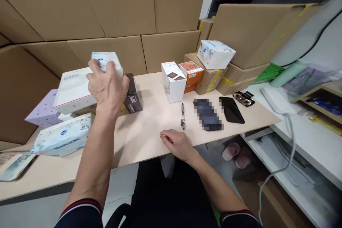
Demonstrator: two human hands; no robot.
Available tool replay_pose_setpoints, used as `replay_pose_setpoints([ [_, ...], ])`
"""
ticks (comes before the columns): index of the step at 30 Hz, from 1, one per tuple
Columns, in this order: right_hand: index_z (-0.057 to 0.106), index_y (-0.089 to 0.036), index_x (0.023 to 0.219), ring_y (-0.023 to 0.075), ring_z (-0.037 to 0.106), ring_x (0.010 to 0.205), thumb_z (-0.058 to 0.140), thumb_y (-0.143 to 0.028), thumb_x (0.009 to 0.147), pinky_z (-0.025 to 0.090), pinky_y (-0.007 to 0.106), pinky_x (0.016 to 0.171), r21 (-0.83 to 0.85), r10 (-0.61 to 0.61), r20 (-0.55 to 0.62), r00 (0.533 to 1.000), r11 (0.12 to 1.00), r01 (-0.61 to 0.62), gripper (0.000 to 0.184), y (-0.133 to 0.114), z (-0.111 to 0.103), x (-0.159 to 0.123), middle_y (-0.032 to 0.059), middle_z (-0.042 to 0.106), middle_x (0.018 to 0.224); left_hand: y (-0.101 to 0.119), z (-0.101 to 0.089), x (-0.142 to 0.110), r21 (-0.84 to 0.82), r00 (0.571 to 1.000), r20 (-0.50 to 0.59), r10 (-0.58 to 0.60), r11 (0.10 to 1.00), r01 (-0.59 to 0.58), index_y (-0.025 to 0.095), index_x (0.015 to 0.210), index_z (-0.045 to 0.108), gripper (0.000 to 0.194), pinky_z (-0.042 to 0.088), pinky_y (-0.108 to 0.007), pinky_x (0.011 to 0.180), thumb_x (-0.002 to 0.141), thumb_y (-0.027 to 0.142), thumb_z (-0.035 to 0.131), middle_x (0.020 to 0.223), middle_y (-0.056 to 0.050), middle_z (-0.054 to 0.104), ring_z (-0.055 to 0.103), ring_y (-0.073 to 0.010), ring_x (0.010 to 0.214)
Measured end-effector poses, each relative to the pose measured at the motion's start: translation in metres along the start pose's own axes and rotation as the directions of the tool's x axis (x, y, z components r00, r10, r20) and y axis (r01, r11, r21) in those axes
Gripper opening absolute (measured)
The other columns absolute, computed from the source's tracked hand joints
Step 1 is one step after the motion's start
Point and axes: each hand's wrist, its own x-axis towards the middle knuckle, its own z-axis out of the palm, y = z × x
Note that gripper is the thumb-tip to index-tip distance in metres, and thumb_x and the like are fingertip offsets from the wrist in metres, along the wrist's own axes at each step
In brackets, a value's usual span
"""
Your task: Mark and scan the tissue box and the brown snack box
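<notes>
My left hand (107, 82) grips a white tissue pack (108, 58) with a pale floral print from above, fingers over its near side. The pack is above the pile of boxes; whether it rests on them I cannot tell. Beside that hand lies a white power bank box (73, 87), tilted on the pile. A dark brown box (135, 101) stands just right of the wrist. Another floral tissue pack (64, 135) leans at the front of the pile. My right hand (177, 144) rests at the table's front edge, fingers curled in, with nothing seen in them.
Behind the table (149, 142) rise large cardboard boxes (125, 7). A white box (173, 82), an orange box (192, 73) and a third tissue pack (216, 53) stand at the back right. Nearer lie a pen (183, 115), a blurred-out phone-like item (208, 114) and a black flat device (232, 109).
</notes>
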Motion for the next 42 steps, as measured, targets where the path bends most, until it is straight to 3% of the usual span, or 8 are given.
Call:
replay_pose_setpoints([
  [4, 0.070, -0.024, 0.097, 0.0141, 0.065, 0.068, 0.055, -0.023, 0.095, 0.054, 0.027, 0.064, 0.046, 0.044, -0.087, 0.995, 0.998, -0.040, 0.015, -0.001, 0.001, -0.002, 0.0021, 0.071, 0.081, 0.001, -0.020, -0.020, -0.102, 0.964, -0.184, 0.193, 0.972, -0.214, 0.015, 0.127, 0.059, 0.043, 0.045, -0.060, 0.101, 0.086, 0.022, 0.065, 0.139, -0.017, 0.046, 0.049, -0.0363, 0.129],
  [7, 0.066, -0.022, 0.106, 0.0120, 0.061, 0.064, 0.053, -0.026, 0.097, 0.053, 0.026, 0.061, 0.098, 0.145, -0.245, 0.959, 0.987, -0.124, 0.016, 0.004, 0.002, -0.004, 0.0032, 0.068, 0.086, -0.008, -0.033, -0.056, -0.230, 0.824, -0.388, 0.413, 0.823, -0.520, 0.023, 0.125, 0.060, 0.042, 0.045, -0.053, 0.108, 0.084, 0.021, 0.067, 0.132, -0.010, 0.052, 0.052, -0.0299, 0.128],
  [11, 0.056, -0.022, 0.123, 0.0146, 0.063, 0.080, 0.051, -0.028, 0.098, 0.056, 0.028, 0.068, 0.207, 0.292, -0.402, 0.868, 0.952, -0.225, 0.026, 0.013, 0.003, -0.007, 0.0080, 0.065, 0.105, -0.036, -0.018, -0.115, -0.453, 0.796, -0.347, 0.496, 0.654, -0.605, 0.027, 0.125, 0.059, 0.047, 0.051, -0.052, 0.101, 0.079, 0.028, 0.071, 0.128, -0.008, 0.055, 0.058, -0.0303, 0.120],
  [16, 0.057, -0.022, 0.124, 0.0197, 0.063, 0.103, 0.047, -0.019, 0.095, 0.056, 0.038, 0.090, 0.145, 0.231, -0.396, 0.889, 0.971, -0.188, 0.030, 0.014, 0.002, -0.006, 0.0106, 0.062, 0.118, -0.070, 0.013, -0.171, -0.639, 0.845, -0.035, 0.533, 0.639, -0.429, 0.028, 0.132, 0.053, 0.048, 0.047, -0.055, 0.106, 0.086, 0.021, 0.060, 0.142, -0.014, 0.044, 0.049, -0.0335, 0.135],
  [22, 0.061, -0.022, 0.120, 0.0218, 0.063, 0.108, 0.043, -0.025, 0.099, 0.055, 0.041, 0.093, 0.150, 0.284, -0.358, 0.890, 0.958, -0.245, 0.028, 0.005, -0.001, -0.004, 0.0101, 0.064, 0.117, -0.090, 0.009, -0.192, -0.571, 0.958, 0.224, 0.177, 0.821, -0.018, 0.028, 0.155, 0.028, 0.076, 0.046, -0.055, 0.104, 0.089, 0.051, 0.059, 0.147, -0.016, 0.039, 0.047, -0.0329, 0.129],
  [27, 0.059, -0.022, 0.129, 0.0241, 0.061, 0.116, 0.043, -0.040, 0.101, 0.053, 0.042, 0.098, 0.151, 0.289, -0.258, 0.922, 0.954, -0.257, 0.037, 0.004, -0.003, -0.005, 0.0114, 0.063, 0.123, -0.085, -0.001, -0.193, -0.545, 0.907, 0.420, 0.037, 0.809, 0.220, 0.025, 0.145, 0.049, 0.055, 0.053, -0.043, 0.089, 0.099, 0.055, 0.037, 0.123, -0.011, 0.057, 0.059, -0.0252, 0.104],
  [35, 0.054, -0.022, 0.133, 0.0268, 0.058, 0.126, 0.042, -0.047, 0.101, 0.052, 0.044, 0.102, 0.221, 0.245, -0.394, 0.886, 0.961, -0.167, 0.042, 0.005, 0.000, -0.010, 0.0129, 0.061, 0.136, -0.062, 0.014, -0.188, -0.728, 0.937, 0.283, 0.205, 0.682, 0.071, 0.031, 0.143, 0.050, 0.047, 0.043, -0.046, 0.110, 0.096, 0.039, 0.055, 0.142, -0.010, 0.048, 0.045, -0.0277, 0.136],
  [42, 0.055, -0.023, 0.128, 0.0241, 0.062, 0.112, 0.045, -0.044, 0.100, 0.053, 0.042, 0.095, 0.267, 0.382, -0.387, 0.839, 0.917, -0.295, 0.037, 0.008, 0.002, -0.010, 0.0109, 0.064, 0.124, -0.063, 0.029, -0.194, -0.690, 0.925, 0.380, -0.019, 0.660, 0.297, 0.025, 0.145, 0.046, 0.054, 0.048, -0.046, 0.103, 0.098, 0.051, 0.046, 0.137, -0.012, 0.057, 0.058, -0.0263, 0.121],
])
